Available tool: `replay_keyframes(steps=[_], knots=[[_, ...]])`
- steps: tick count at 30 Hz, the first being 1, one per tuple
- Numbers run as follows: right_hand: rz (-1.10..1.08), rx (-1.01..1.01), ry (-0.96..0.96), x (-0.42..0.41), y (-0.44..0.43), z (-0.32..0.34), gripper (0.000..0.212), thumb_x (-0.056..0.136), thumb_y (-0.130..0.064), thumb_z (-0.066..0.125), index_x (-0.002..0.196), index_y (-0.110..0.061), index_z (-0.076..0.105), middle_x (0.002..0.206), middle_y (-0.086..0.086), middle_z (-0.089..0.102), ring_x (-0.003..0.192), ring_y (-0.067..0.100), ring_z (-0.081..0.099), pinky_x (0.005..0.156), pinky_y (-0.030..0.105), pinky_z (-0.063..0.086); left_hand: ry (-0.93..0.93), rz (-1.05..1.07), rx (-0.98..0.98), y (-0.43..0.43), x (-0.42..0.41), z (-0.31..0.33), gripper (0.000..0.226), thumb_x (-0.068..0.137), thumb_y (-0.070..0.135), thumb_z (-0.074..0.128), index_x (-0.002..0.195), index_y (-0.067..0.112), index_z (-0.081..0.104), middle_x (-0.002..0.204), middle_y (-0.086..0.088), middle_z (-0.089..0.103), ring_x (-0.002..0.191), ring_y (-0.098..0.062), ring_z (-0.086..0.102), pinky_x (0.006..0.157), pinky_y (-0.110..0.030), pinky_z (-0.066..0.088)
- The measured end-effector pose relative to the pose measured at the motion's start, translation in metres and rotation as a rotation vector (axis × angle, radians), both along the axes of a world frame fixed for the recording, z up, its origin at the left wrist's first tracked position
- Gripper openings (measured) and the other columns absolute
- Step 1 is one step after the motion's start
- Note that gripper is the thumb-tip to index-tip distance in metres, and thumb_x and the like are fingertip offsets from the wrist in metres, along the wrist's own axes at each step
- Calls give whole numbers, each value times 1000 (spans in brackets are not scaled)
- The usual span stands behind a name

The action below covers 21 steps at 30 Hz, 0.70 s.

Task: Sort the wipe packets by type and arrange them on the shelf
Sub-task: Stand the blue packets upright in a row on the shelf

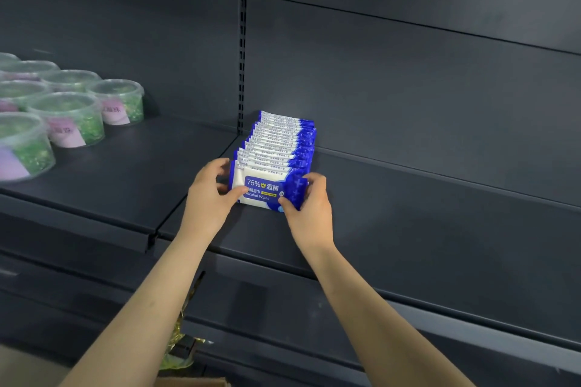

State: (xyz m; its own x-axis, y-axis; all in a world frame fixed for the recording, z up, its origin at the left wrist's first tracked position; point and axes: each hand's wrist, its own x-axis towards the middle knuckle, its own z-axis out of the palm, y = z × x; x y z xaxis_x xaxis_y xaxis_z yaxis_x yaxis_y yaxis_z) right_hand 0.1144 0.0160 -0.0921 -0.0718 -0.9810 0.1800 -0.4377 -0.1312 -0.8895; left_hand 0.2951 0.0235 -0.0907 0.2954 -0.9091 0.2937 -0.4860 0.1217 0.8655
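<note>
Blue-white front packet (267,190): one, upright on the dark shelf (408,229), held between both hands.
Left hand (211,190): gripped its left end, thumb on the face.
Right hand (309,201): gripped its right end.
Row (279,141): roughly a dozen matching packets, packed directly behind the grip.
Tubs (67,118): about seven, well left of the grip.

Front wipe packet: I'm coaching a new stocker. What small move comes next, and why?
Probably press the front wipe packet back against the row, then release. The left hand and right hand grip its ends, and it stands upright on the shelf at the row's near end.
</note>
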Motion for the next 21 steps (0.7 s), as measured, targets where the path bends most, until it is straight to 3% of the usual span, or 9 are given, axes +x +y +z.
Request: replay_keyframes(steps=[5, 9, 12, 15, 17, 18, 21], knots=[[16, 68, -60, -14, 11, 7, 55, 80, -20, 81, 119, -25, 44, 114, 0, 59, 93, 9, 60, 71, 14, 46, 89, 40, 42, 10, -5, 3, 62, 84, 16, 76, 138, 16, 46, 139, -4, 50, 99, -10, 60, 64, -8, 42], [-13, 56, -195, -39, 33, 22, 52, 82, -28, 80, 122, -27, 46, 124, -4, 55, 111, 13, 57, 92, 26, 49, 137, 113, 8, 33, -20, 9, 63, 85, 17, 75, 140, 18, 45, 145, -5, 38, 114, -14, 54, 79, -17, 45], [-72, 32, -310, -64, 51, 38, 44, 89, -34, 72, 127, -25, 52, 127, -6, 58, 118, 13, 57, 102, 35, 49, 143, 130, -61, 51, -43, 23, 52, 88, 18, 72, 135, 19, 49, 140, -1, 40, 112, -11, 52, 86, -20, 45], [-119, -17, -407, -103, 75, 61, 35, 94, -34, 66, 127, -26, 56, 127, -8, 61, 115, 3, 58, 97, 24, 48, 174, 68, -117, 64, -80, 42, 42, 91, 21, 68, 130, 24, 53, 132, 8, 46, 113, -9, 53, 95, -23, 46], [-161, -60, -459, -138, 94, 75, 32, 97, -34, 61, 127, -25, 58, 126, -9, 62, 106, -8, 56, 85, 11, 44, 212, -10, -127, 73, -115, 57, 40, 93, 24, 65, 131, 25, 54, 132, 14, 49, 114, -8, 54, 89, -11, 43], [-182, -78, -480, -158, 106, 81, 31, 98, -34, 60, 127, -25, 58, 125, -11, 61, 104, -12, 55, 85, 11, 43, 224, -48, -130, 79, -134, 63, 39, 94, 25, 64, 131, 25, 53, 134, 14, 51, 114, -7, 54, 86, -10, 42], [-271, -117, -515, -218, 147, 96, 32, 100, -35, 57, 131, -27, 57, 118, -22, 58, 107, -12, 54, 104, 25, 44, 257, -158, -141, 101, -198, 81, 39, 94, 28, 63, 132, 27, 53, 135, 14, 53, 116, -6, 54, 94, -21, 43]])
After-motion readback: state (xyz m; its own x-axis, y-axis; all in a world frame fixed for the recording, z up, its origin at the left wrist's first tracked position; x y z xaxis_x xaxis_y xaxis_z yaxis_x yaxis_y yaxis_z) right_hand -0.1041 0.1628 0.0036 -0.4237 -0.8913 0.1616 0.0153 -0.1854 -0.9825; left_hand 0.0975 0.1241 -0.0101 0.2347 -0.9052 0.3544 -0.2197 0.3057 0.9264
